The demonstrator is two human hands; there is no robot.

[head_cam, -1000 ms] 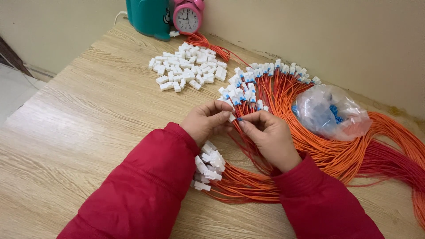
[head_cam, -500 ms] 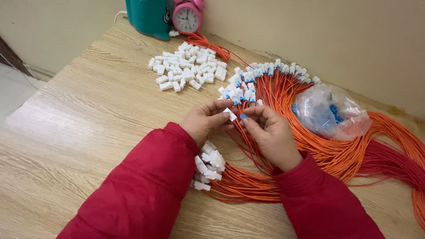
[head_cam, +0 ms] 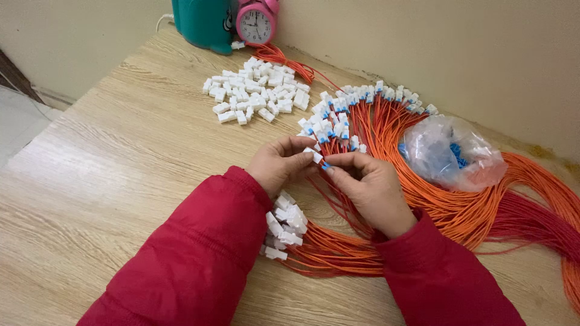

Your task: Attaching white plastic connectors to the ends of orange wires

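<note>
Left hand pinches a white connector housing; right hand fingertips clamp a blue-tipped orange wire against it, probably lined up for mating. Both sit over the orange wire bundle, spare white housings piled beyond within reach.

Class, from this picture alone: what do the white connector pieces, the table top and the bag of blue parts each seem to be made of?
White connector pieces: probably moulded plastic, matte, with uniform blocky shapes. Table top: wood or wood-look laminate, smooth, with pale grain lines and a soft sheen. Bag: thin clear plastic film, crinkled and glossy, with blue parts showing through.
</note>
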